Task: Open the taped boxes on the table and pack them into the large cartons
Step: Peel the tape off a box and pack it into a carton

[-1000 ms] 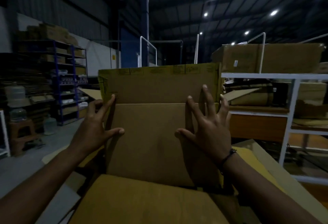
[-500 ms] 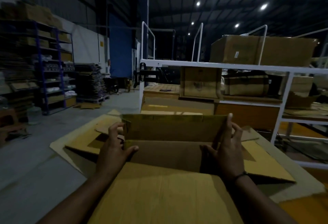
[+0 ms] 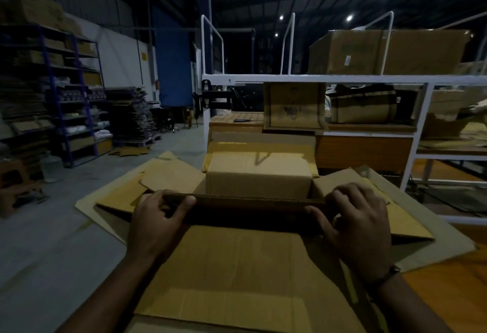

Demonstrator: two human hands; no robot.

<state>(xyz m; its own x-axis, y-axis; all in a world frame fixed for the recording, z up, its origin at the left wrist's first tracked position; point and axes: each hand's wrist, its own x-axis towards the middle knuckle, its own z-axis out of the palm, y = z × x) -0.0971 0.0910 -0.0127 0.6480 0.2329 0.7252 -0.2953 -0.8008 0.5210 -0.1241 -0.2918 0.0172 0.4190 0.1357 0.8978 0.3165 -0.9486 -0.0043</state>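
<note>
**Gripped at both ends: cardboard box (image 3: pixel 247 214) over the large carton (image 3: pixel 171 179)**

The left hand (image 3: pixel 158 219) and right hand (image 3: pixel 361 224) are apart, each with its fingers curled over one end of the cardboard box, which lies level between them. Just beyond the hands, a second box (image 3: pixel 258 177) sits inside the large carton, whose flaps spread outward to either side. A white rack (image 3: pixel 316 79) stands farther ahead.

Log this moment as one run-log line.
left hand grips cardboard flap | right hand grips same flap | small box inside large carton
</note>
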